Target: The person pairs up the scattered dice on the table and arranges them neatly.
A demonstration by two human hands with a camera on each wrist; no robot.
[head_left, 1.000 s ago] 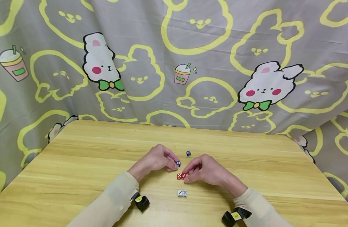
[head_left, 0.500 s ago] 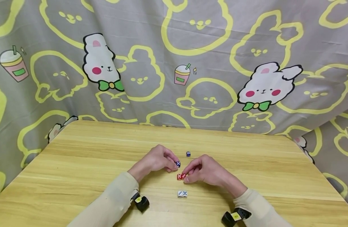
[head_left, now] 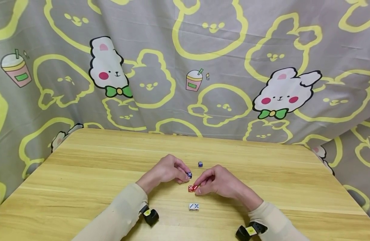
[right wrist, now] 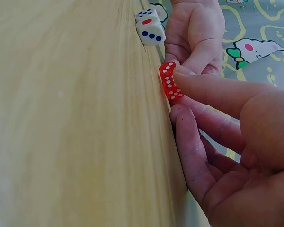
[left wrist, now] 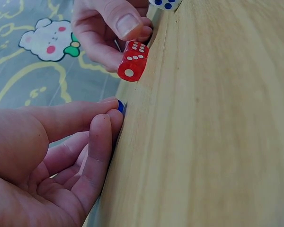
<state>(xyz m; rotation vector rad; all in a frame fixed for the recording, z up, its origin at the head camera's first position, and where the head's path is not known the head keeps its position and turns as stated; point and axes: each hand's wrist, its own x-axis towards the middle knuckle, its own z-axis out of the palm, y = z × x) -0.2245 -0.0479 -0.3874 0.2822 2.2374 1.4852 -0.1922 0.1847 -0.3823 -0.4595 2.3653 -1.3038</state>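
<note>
In the head view my left hand [head_left: 168, 169] pinches a blue die [head_left: 189, 174] between thumb and fingertips, just above or on the table. The left wrist view shows only a sliver of that blue die [left wrist: 120, 107], mostly covered by the fingers. My right hand [head_left: 219, 181] pinches the right one of two red dice. This red die [head_left: 195, 188] sits side by side with the other red die [head_left: 190, 188]. From the right wrist, the red dice [right wrist: 169, 79] appear lined up beside the right thumb [right wrist: 213, 90], partly hidden by it.
Farther back lies another blue die [head_left: 200, 164]. Nearer the front, two white dice, a left white die [head_left: 191, 207] and a right white die [head_left: 196, 207], stand side by side on the wooden table [head_left: 112, 207]. A patterned grey curtain [head_left: 160, 77] hangs behind the table.
</note>
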